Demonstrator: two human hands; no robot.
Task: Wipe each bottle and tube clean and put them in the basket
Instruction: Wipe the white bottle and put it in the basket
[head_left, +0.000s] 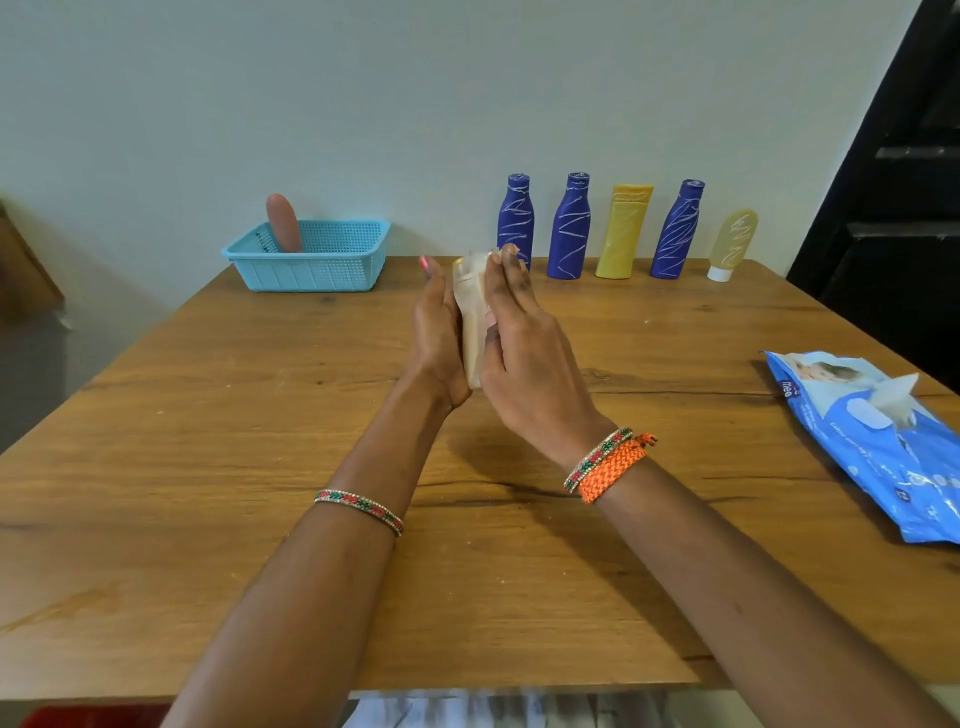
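Above a wooden table, left hand grips a pale bottle upright; right hand presses a wipe to it w/ curled fingers. Blue basket sits far left, five more containers lined up by wall.

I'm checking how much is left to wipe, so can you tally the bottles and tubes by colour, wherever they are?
Blue bottles by the wall: 3
Yellow tube by the wall: 1
Pale translucent tube with white cap: 1
Beige bottle held between left hand and right hand: 1
Pinkish-brown bottle in the basket: 1
Total: 7
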